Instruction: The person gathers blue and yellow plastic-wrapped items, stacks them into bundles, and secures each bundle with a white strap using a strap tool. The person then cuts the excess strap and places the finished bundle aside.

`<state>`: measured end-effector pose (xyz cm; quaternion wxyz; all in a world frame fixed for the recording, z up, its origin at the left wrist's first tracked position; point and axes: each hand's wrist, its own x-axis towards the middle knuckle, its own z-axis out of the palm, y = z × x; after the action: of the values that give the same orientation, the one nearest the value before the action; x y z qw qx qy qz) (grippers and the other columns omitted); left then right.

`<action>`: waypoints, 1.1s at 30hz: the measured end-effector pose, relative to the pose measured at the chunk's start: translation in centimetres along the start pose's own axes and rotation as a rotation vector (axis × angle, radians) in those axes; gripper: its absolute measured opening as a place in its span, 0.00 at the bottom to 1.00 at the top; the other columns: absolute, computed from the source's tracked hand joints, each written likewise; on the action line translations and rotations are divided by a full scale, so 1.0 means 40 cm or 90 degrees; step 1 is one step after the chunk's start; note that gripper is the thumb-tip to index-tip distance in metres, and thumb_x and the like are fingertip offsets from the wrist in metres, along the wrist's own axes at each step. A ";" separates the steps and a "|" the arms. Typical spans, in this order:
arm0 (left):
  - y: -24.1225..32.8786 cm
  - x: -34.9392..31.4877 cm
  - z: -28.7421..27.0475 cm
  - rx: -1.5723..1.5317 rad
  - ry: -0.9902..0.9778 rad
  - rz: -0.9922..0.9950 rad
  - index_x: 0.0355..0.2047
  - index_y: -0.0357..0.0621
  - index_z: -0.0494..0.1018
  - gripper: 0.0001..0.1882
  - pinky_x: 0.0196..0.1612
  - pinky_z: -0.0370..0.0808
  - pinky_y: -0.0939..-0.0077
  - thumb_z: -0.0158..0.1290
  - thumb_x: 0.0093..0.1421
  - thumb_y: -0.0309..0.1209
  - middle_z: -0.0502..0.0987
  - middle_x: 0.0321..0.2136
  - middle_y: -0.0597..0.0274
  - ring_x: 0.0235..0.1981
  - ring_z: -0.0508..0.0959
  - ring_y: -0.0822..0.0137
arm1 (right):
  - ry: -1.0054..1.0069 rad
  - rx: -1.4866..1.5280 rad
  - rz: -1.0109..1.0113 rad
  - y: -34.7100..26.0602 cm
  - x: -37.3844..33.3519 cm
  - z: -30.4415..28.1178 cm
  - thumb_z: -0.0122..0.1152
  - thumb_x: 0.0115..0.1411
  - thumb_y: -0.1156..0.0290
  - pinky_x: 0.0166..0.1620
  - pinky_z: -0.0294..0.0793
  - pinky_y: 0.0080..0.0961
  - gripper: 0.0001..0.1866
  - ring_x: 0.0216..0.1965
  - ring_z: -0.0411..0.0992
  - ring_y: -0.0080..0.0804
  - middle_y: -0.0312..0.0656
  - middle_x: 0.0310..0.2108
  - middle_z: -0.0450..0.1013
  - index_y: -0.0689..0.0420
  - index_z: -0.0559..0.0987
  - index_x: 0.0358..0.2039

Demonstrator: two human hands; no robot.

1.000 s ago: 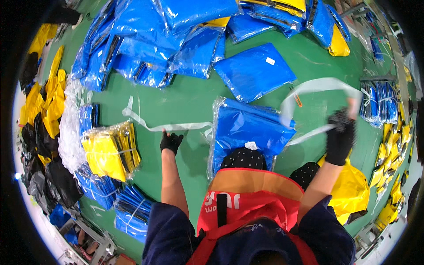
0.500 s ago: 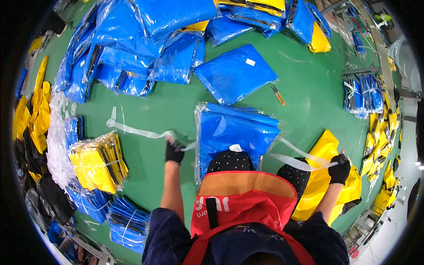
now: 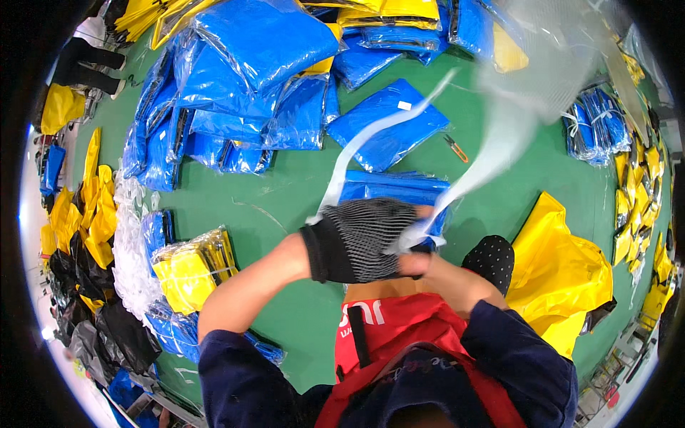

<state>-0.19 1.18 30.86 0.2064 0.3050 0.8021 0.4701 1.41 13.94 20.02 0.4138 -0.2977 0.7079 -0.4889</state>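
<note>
On the left, a white heap [image 3: 135, 250] lies beside a tied yellow bundle [image 3: 187, 279], with a large plastic-wrapped blue pile [image 3: 264, 46] on the far side. Right of these, the gloved left hand [image 3: 360, 239] has its fingers bent above a bagged blue pack [image 3: 392, 187] on the green floor [image 3: 242, 192]; whether they are clamped on the white strip [image 3: 492, 152] is hidden. That strip runs from the hands in two lengths toward the far side, the right one broad and blurred. Beneath the left hand, the right hand [image 3: 427, 247] is mostly covered, and I cannot tell how its fingers stand. Farther right lie orange-handled snips [image 3: 459, 152], a yellow sheet [image 3: 556, 271] and tied blue bundles [image 3: 599, 125].
</note>
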 end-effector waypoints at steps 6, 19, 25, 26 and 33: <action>-0.239 -0.379 0.123 0.275 0.064 -0.217 0.23 0.47 0.73 0.15 0.21 0.68 0.62 0.47 0.55 0.44 0.72 0.17 0.53 0.17 0.72 0.52 | 0.102 0.473 0.122 0.108 -0.129 -0.045 0.38 0.61 0.50 0.35 0.66 0.17 0.25 0.31 0.67 0.20 0.36 0.32 0.74 0.57 0.77 0.38; -0.325 -0.610 0.446 0.224 0.285 -0.470 0.49 0.34 0.61 0.36 0.48 0.66 0.62 0.55 0.48 0.48 0.69 0.42 0.40 0.46 0.68 0.47 | 0.049 -0.127 0.207 0.079 -0.043 -0.271 0.43 0.58 0.45 0.33 0.67 0.19 0.32 0.22 0.70 0.28 0.38 0.13 0.71 0.56 0.74 0.07; -0.485 -0.267 0.511 0.126 0.419 -0.474 0.53 0.39 0.58 0.38 0.50 0.64 0.62 0.57 0.46 0.46 0.66 0.44 0.42 0.47 0.67 0.47 | -0.125 0.127 0.123 0.057 -0.064 -0.241 0.47 0.59 0.56 0.27 0.69 0.20 0.23 0.22 0.71 0.25 0.39 0.15 0.71 0.59 0.73 0.15; -0.494 -0.269 0.510 0.071 0.379 -0.544 0.50 0.41 0.61 0.32 0.46 0.66 0.62 0.54 0.49 0.44 0.70 0.40 0.46 0.43 0.69 0.47 | -0.129 0.139 0.127 0.062 -0.085 -0.231 0.46 0.59 0.55 0.26 0.68 0.21 0.23 0.21 0.71 0.26 0.39 0.14 0.69 0.58 0.73 0.14; -0.300 -0.392 0.529 -0.162 0.245 -0.454 0.33 0.45 0.69 0.13 0.30 0.70 0.62 0.40 0.59 0.39 0.72 0.20 0.52 0.24 0.73 0.49 | 0.031 0.599 0.058 0.222 -0.039 -0.257 0.43 0.61 0.53 0.21 0.57 0.20 0.23 0.14 0.55 0.23 0.31 0.08 0.50 0.48 0.60 0.11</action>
<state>20.79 -0.70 10.99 0.2387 -0.1128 0.8170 0.5127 -7.01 22.89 14.02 0.5078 -0.0349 0.4313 -0.7449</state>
